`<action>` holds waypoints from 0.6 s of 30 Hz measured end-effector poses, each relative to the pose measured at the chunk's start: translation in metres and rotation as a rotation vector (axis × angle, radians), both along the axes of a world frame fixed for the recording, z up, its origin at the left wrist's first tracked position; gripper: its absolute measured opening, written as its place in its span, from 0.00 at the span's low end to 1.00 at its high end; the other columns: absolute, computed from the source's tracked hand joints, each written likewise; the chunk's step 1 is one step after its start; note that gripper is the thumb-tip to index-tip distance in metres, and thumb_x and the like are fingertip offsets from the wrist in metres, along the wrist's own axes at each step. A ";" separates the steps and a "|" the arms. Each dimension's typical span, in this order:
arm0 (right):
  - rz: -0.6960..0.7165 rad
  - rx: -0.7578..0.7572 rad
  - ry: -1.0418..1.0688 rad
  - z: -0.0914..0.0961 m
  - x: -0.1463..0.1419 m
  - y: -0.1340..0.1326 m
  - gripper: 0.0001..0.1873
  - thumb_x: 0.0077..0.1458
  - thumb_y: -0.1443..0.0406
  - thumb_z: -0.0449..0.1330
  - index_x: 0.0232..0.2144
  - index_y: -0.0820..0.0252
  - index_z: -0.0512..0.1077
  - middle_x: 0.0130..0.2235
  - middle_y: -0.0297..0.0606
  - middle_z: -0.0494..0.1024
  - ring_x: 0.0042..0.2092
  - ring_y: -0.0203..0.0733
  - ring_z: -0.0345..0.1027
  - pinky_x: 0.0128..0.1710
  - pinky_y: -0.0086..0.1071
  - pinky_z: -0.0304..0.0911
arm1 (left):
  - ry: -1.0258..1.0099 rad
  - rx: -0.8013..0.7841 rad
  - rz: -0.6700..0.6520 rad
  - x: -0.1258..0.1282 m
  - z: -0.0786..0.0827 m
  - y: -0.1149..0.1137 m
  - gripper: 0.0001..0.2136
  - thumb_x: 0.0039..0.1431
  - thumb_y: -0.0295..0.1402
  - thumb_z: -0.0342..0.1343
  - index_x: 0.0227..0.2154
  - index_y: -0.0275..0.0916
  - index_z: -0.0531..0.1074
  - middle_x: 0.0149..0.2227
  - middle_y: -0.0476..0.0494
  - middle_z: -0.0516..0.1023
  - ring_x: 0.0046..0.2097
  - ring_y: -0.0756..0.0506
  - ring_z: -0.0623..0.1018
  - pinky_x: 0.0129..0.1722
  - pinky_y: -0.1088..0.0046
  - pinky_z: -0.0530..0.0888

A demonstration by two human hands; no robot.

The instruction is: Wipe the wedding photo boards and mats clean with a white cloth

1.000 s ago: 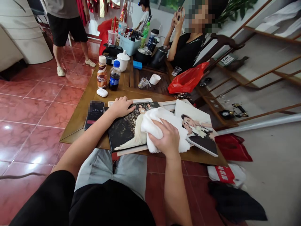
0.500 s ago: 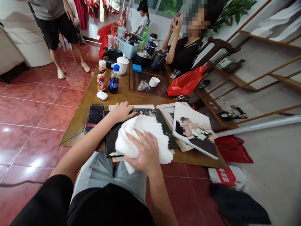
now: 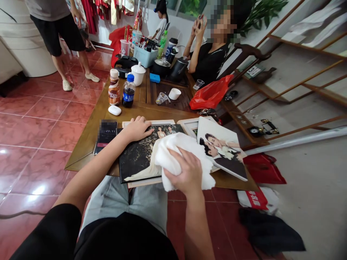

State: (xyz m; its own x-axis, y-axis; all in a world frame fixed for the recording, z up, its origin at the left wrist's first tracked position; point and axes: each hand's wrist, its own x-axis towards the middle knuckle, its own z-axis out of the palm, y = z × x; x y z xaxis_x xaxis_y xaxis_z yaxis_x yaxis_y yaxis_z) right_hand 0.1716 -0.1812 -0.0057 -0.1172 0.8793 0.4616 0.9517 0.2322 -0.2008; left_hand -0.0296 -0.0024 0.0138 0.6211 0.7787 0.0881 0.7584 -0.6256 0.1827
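Note:
A dark photo print [image 3: 139, 155] of a couple lies flat on the near edge of the wooden table [image 3: 89, 133]. My left hand [image 3: 137, 128] rests on its upper left corner, fingers loosely curled and pressing down. My right hand [image 3: 185, 172] is closed on a bunched white cloth [image 3: 180, 151] that lies on the print's right half. To the right, a second portrait print [image 3: 221, 146] leans tilted on a white frame [image 3: 189, 125].
A phone [image 3: 105, 134] lies left of the print; behind it a white case [image 3: 114, 110] and two bottles [image 3: 119, 90]. A red bag [image 3: 208, 95], cups and kettles crowd the far end. One person sits at the table's far end; another stands on the tiled floor.
My right hand swept the cloth leftward across the dark print, then back to the right. My left hand stayed on the corner.

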 end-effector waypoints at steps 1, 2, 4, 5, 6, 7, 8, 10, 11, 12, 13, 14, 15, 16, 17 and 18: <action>-0.031 0.016 -0.005 -0.001 0.006 -0.001 0.27 0.56 0.53 0.59 0.57 0.52 0.75 0.58 0.45 0.76 0.55 0.59 0.70 0.59 0.52 0.59 | 0.006 0.004 -0.003 0.000 0.000 0.000 0.22 0.73 0.47 0.43 0.53 0.39 0.75 0.53 0.31 0.74 0.57 0.34 0.71 0.55 0.53 0.69; -0.053 0.031 -0.015 -0.002 0.011 -0.004 0.27 0.57 0.53 0.59 0.56 0.53 0.75 0.58 0.45 0.76 0.54 0.58 0.70 0.59 0.52 0.60 | 0.012 0.007 -0.007 0.000 0.000 0.000 0.22 0.73 0.47 0.43 0.53 0.39 0.75 0.53 0.31 0.74 0.56 0.34 0.71 0.55 0.53 0.69; -0.076 0.049 -0.047 -0.003 0.014 -0.010 0.26 0.57 0.54 0.60 0.57 0.53 0.75 0.57 0.46 0.76 0.54 0.58 0.70 0.58 0.51 0.60 | 0.022 0.010 -0.019 0.001 0.001 -0.002 0.22 0.73 0.47 0.43 0.53 0.39 0.74 0.54 0.31 0.73 0.57 0.34 0.71 0.55 0.53 0.69; -0.080 0.055 -0.065 -0.004 0.014 -0.013 0.26 0.58 0.53 0.60 0.57 0.52 0.74 0.57 0.46 0.76 0.54 0.58 0.70 0.57 0.51 0.60 | 0.025 0.009 -0.028 0.002 0.001 -0.002 0.22 0.73 0.47 0.43 0.53 0.39 0.74 0.54 0.31 0.73 0.57 0.34 0.71 0.55 0.52 0.69; -0.084 0.059 -0.080 -0.004 0.013 -0.017 0.27 0.58 0.53 0.60 0.57 0.52 0.74 0.57 0.46 0.76 0.53 0.58 0.70 0.57 0.51 0.60 | 0.025 0.007 -0.037 0.003 0.000 -0.003 0.22 0.73 0.47 0.43 0.54 0.39 0.74 0.54 0.31 0.73 0.57 0.33 0.71 0.55 0.52 0.70; -0.086 0.062 -0.090 -0.005 0.012 -0.021 0.27 0.58 0.53 0.60 0.58 0.52 0.73 0.57 0.46 0.76 0.53 0.59 0.70 0.57 0.51 0.60 | 0.025 0.004 -0.048 0.004 0.000 -0.005 0.22 0.73 0.47 0.43 0.53 0.39 0.74 0.54 0.31 0.73 0.57 0.33 0.71 0.55 0.52 0.70; -0.087 0.066 -0.096 -0.004 0.010 -0.024 0.27 0.58 0.53 0.61 0.58 0.53 0.73 0.57 0.47 0.76 0.53 0.59 0.70 0.57 0.51 0.60 | 0.023 0.002 -0.058 0.005 0.000 -0.006 0.21 0.73 0.47 0.43 0.53 0.39 0.74 0.54 0.31 0.73 0.57 0.33 0.71 0.54 0.52 0.70; -0.092 0.078 -0.095 -0.002 0.006 -0.030 0.27 0.58 0.53 0.60 0.58 0.54 0.73 0.57 0.47 0.76 0.53 0.59 0.70 0.57 0.52 0.59 | 0.019 0.003 -0.074 0.007 0.000 -0.009 0.21 0.73 0.47 0.43 0.53 0.39 0.74 0.54 0.31 0.73 0.57 0.33 0.71 0.54 0.53 0.70; -0.095 0.076 -0.092 0.000 0.002 -0.032 0.27 0.58 0.53 0.60 0.58 0.54 0.73 0.57 0.47 0.76 0.53 0.59 0.70 0.57 0.52 0.59 | 0.018 0.004 -0.079 0.008 0.001 -0.011 0.21 0.73 0.47 0.44 0.53 0.39 0.74 0.53 0.31 0.73 0.57 0.33 0.71 0.53 0.53 0.70; -0.094 0.065 -0.090 0.002 -0.002 -0.033 0.27 0.57 0.53 0.60 0.58 0.54 0.73 0.57 0.47 0.76 0.53 0.59 0.69 0.57 0.52 0.58 | 0.020 0.005 -0.082 0.008 0.001 -0.012 0.21 0.73 0.47 0.44 0.53 0.39 0.74 0.53 0.31 0.73 0.57 0.33 0.71 0.53 0.53 0.71; -0.082 0.047 -0.088 0.004 -0.009 -0.034 0.28 0.57 0.53 0.60 0.58 0.53 0.73 0.57 0.46 0.75 0.54 0.59 0.69 0.58 0.52 0.58 | 0.023 0.004 -0.083 0.009 0.001 -0.014 0.21 0.73 0.46 0.44 0.53 0.39 0.74 0.53 0.30 0.73 0.57 0.33 0.70 0.53 0.53 0.71; -0.059 0.022 -0.085 0.006 -0.016 -0.035 0.29 0.57 0.52 0.60 0.59 0.53 0.72 0.58 0.46 0.75 0.55 0.59 0.68 0.59 0.53 0.56 | 0.026 0.004 -0.081 0.010 0.002 -0.016 0.21 0.73 0.46 0.44 0.54 0.39 0.74 0.54 0.30 0.73 0.57 0.33 0.71 0.53 0.53 0.71; -0.024 -0.004 -0.079 0.009 -0.026 -0.036 0.31 0.56 0.51 0.60 0.59 0.52 0.72 0.59 0.46 0.75 0.56 0.60 0.67 0.60 0.54 0.55 | 0.030 0.004 -0.078 0.010 0.002 -0.017 0.21 0.73 0.46 0.43 0.54 0.40 0.74 0.54 0.30 0.73 0.57 0.33 0.71 0.53 0.53 0.71; 0.021 -0.027 -0.071 0.011 -0.037 -0.036 0.33 0.55 0.49 0.61 0.60 0.51 0.71 0.60 0.46 0.74 0.57 0.61 0.66 0.61 0.55 0.53 | 0.033 0.003 -0.073 0.011 0.003 -0.018 0.21 0.74 0.46 0.43 0.54 0.40 0.74 0.54 0.30 0.73 0.57 0.33 0.71 0.53 0.53 0.71; 0.067 -0.048 -0.058 0.012 -0.048 -0.036 0.35 0.53 0.47 0.62 0.61 0.50 0.71 0.61 0.45 0.73 0.59 0.62 0.65 0.62 0.56 0.51 | 0.034 0.001 -0.069 0.011 0.003 -0.018 0.21 0.74 0.46 0.43 0.55 0.40 0.74 0.54 0.31 0.73 0.57 0.34 0.71 0.53 0.53 0.71; 0.110 -0.067 -0.043 0.014 -0.060 -0.036 0.37 0.52 0.46 0.63 0.61 0.49 0.71 0.62 0.44 0.73 0.60 0.63 0.64 0.63 0.57 0.50 | 0.032 0.000 -0.065 0.011 0.003 -0.018 0.21 0.74 0.47 0.43 0.55 0.40 0.74 0.54 0.31 0.73 0.57 0.34 0.71 0.53 0.54 0.71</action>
State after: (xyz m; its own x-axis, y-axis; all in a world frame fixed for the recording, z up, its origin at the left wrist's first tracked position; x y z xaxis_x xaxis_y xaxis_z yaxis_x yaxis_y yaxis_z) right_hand 0.1119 -0.2171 0.0080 -0.2332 0.8885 0.3953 0.9291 0.3236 -0.1792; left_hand -0.0183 -0.0206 0.0164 0.6731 0.7364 0.0676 0.7215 -0.6740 0.1585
